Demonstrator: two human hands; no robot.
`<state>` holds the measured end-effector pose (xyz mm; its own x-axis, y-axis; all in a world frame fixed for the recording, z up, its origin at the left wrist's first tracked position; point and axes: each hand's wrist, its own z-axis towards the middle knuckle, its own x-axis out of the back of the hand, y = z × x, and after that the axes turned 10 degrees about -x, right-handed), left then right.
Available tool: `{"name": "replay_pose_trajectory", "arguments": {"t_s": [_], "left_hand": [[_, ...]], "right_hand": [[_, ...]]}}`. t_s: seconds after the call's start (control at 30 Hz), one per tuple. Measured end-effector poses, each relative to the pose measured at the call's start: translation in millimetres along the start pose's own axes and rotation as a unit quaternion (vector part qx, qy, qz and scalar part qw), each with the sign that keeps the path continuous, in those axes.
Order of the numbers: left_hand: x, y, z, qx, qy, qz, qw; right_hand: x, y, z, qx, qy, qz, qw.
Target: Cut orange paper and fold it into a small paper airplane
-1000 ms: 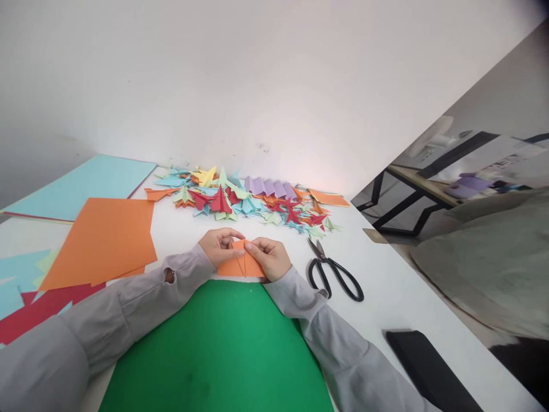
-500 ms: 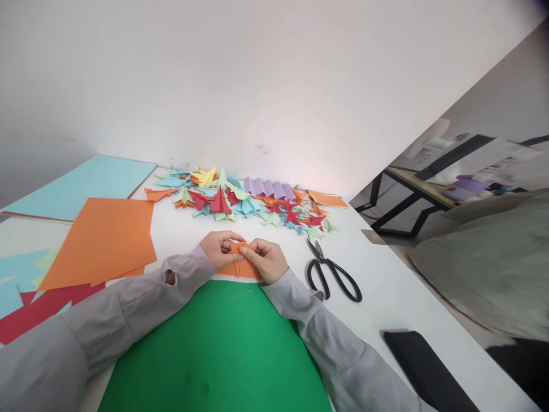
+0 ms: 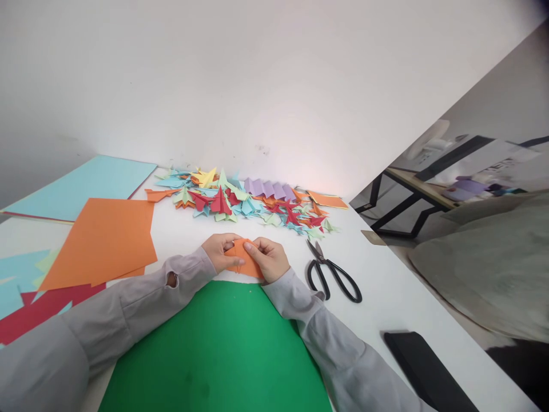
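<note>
Both hands meet over a small folded piece of orange paper [image 3: 250, 267] just past the far edge of the green sheet [image 3: 223, 343]. My left hand [image 3: 221, 252] pinches the paper's left side, thumb on top and fingers behind. On the right side, my right hand [image 3: 270, 257] grips it with the thumb pressed on its upper part. A crease line runs down the paper's middle. The fingers behind the paper are partly hidden. To the right of my right hand lie black-handled scissors [image 3: 330, 273], blades slightly apart and pointing away.
Folded paper planes in several colours [image 3: 221, 200] lie heaped along the wall, with a pleated purple strip [image 3: 269, 189] among them. Large orange sheets [image 3: 103, 240], blue sheets [image 3: 86, 183] and red scraps [image 3: 43, 309] cover the left. A black flat object [image 3: 424, 366] rests near the right edge.
My left thumb has slid down and left from the paper's upper edge. The upper part of the paper now lies flatter under my right thumb. Other things stay where they were.
</note>
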<state>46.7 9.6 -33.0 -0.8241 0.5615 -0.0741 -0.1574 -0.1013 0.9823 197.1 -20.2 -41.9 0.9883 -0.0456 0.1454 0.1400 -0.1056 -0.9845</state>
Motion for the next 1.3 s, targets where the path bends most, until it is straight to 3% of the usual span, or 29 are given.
{"name": "replay_pose_trajectory", "arguments": {"t_s": [0.2, 0.43, 0.57, 0.83, 1.17, 1.3], "left_hand": [[-2.9, 4.4, -0.4, -0.001, 0.035, 0.057, 0.998], [-5.0, 7.6, -0.8, 0.015, 0.037, 0.082, 0.996], [-2.4, 4.6, -1.0, -0.013, 0.05, 0.113, 0.992], [-0.3, 2.8, -3.4, -0.009, 0.031, 0.11, 0.993], [-1.7, 4.9, -4.7, -0.093, 0.026, 0.138, 0.986], [0.4, 5.0, -5.7, -0.08, 0.004, 0.111, 0.991]], "right_hand": [[-0.9, -2.6, -1.1, -0.001, 0.023, 0.012, 1.0], [-1.3, -4.3, 0.8, -0.021, 0.068, 0.075, 0.995], [-1.1, -3.9, 1.4, -0.018, 0.073, 0.079, 0.994], [-1.1, -6.5, 0.3, -0.021, 0.079, 0.078, 0.994], [0.4, -0.5, 5.4, -0.042, 0.073, 0.155, 0.984], [0.7, 0.6, 4.9, -0.04, 0.066, 0.162, 0.984]]}}
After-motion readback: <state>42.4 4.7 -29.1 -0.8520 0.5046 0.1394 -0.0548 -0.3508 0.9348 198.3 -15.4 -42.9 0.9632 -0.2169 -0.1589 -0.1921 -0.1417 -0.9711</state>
